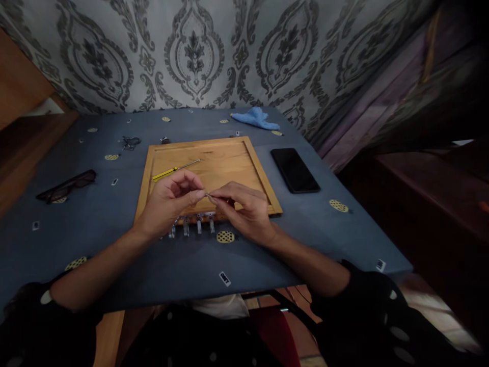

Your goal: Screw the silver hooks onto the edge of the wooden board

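My left hand [175, 199] and my right hand [246, 204] meet above a wooden board with a raised rim [263, 176]. Both are closed in a pinch, thumb against fingers, on a small thin metallic piece [208, 195] between their fingertips. It is too small to tell its kind. Behind my left hand, a yellow-handled screwdriver [175, 169] lies on the board, its thin shaft pointing right. Several shiny metal clips or hooks [199, 224] stand in a row at the board's near edge, below my hands; my left hand partly covers that edge.
A black phone [295, 170] lies right of the board, and a blue cloth [256, 119] behind it. Dark sunglasses [68, 186] and a small dark tangled item [130, 142] are on the left. A blue patterned cloth [114, 219] covers the table; a patterned curtain [240, 56] hangs behind.
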A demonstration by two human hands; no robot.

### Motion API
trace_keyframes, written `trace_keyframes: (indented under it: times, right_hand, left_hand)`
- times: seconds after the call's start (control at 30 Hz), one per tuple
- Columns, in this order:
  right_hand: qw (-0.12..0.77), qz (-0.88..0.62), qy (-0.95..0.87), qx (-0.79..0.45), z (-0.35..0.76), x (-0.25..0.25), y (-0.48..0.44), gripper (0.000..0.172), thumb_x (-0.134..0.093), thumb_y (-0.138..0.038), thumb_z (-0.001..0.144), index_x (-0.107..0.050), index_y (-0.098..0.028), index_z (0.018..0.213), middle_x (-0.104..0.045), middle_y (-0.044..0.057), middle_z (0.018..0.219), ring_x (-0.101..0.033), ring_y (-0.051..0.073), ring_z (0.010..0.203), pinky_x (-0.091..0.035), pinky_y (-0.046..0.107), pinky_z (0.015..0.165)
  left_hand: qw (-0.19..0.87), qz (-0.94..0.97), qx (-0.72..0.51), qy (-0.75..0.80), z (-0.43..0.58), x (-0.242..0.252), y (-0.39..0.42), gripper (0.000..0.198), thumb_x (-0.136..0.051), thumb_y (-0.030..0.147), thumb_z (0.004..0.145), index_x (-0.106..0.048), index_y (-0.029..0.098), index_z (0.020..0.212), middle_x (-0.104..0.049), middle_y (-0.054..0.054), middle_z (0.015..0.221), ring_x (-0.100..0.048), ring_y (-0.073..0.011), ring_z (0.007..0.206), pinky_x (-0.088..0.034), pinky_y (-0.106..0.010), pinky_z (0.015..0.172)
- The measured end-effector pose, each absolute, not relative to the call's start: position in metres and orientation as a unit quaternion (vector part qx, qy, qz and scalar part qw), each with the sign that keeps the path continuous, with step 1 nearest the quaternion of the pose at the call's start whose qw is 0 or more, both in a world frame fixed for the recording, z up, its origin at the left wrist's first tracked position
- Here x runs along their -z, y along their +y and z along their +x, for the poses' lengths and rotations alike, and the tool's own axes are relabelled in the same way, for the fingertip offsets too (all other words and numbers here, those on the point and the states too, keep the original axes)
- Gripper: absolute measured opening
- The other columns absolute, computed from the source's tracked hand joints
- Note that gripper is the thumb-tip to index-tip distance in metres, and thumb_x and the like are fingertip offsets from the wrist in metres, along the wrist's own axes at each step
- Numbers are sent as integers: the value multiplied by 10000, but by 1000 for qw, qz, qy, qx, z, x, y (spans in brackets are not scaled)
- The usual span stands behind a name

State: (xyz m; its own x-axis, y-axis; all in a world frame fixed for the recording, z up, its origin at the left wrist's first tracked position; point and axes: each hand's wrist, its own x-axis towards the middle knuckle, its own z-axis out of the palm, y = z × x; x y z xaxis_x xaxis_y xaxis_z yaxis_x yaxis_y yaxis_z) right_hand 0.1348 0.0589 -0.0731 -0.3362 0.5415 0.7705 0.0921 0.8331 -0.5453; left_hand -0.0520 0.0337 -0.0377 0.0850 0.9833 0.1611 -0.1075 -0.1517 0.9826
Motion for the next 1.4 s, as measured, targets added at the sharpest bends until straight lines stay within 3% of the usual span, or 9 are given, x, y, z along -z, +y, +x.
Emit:
trace_keyframes:
  times: [0.3, 0.4, 0.53, 0.63, 0.93, 1.4]
  right_hand:
    - [507, -205, -821, -163, 137, 72, 57, 101, -583, -122, 1002, -659, -187, 993, -723, 27, 853, -677, 130, 780, -548, 260, 702]
    - [467, -238, -805, -278, 141, 68, 58, 83, -598, -215, 996, -648, -193, 933, -692, 12, 809, -658, 125, 707, -525, 256, 650]
    - [385, -273, -726, -500, 150, 57, 63, 267, -697, -439, 932, -620, -189, 876, -604, -43, 667, -564, 93, 539, -433, 228, 525]
    - [322, -281, -713, -557, 160, 49, 71, 307, -736, -459, 890, -619, -178, 847, -557, -57, 628, -494, 84, 535, -375, 228, 515]
    - [135, -287, -784, -533, 187, 54, 91, 209, -653, -331, 924, -621, -171, 795, -537, -42, 650, -425, 93, 591, -329, 256, 567]
    - [123, -304, -783, -528, 179, 65, 91, 187, -660, -333, 875, -640, -172, 782, -572, -26, 667, -465, 104, 618, -350, 244, 559]
  left_hand:
    - [499, 550, -525, 415, -52, 40, 36, 214, -864, 245, 708, -678, 170, 782, -640, 36, 701, -540, -61, 619, -433, -160, 584]
    - [494, 569, -509, 417, -51, 38, 36, 248, -866, 299, 723, -663, 168, 779, -632, 33, 703, -553, -76, 639, -448, -180, 609]
    - [460, 614, -479, 428, -54, 35, 36, 209, -801, 310, 787, -652, 169, 825, -634, 17, 758, -591, -103, 716, -484, -210, 676]
    - [424, 635, -465, 448, -60, 37, 39, 179, -744, 315, 816, -645, 173, 862, -639, 8, 794, -602, -116, 751, -489, -227, 696]
    - [298, 743, -340, 493, -73, 48, 46, 179, -561, 339, 894, -641, 185, 937, -725, -45, 930, -677, -179, 864, -507, -299, 744]
    - [267, 781, -266, 498, -76, 52, 49, 196, -494, 299, 920, -651, 183, 934, -716, -48, 899, -650, -175, 795, -457, -267, 648]
